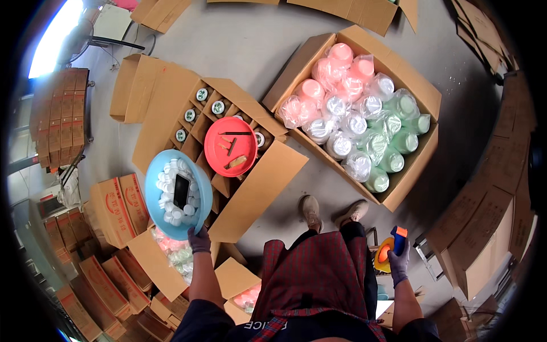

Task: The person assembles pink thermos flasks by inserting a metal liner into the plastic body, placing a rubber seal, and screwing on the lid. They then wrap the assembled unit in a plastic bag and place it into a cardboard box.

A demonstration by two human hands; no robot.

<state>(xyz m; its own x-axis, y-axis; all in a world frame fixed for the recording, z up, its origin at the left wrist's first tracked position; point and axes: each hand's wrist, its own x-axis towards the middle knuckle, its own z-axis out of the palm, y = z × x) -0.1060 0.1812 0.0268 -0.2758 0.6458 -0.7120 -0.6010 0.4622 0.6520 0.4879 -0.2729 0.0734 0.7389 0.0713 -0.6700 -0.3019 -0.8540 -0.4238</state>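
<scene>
My left hand [199, 240], in a grey glove, grips the near rim of a light blue basin [152, 196]. Inside the basin lie many small white caps [170, 196] around a black phone-like slab [181, 191]. Out to the right, my gloved right hand [400, 262] is closed around what looks like a tape dispenser [400, 235], blue and orange with a round yellow part beside it. Just beyond the basin, a red round tray [213, 151] holding a few small tools rests on an open divided carton [256, 199] with white-and-green-topped containers in its cells.
A large open carton [419, 165] at the far right holds pink, clear and green plastic-wrapped cups. Stacked brown cartons [117, 208] stand to the left, and more cartons [473, 233] line the right. A fan [80, 43] stands at far left. My feet [310, 212] are between the cartons.
</scene>
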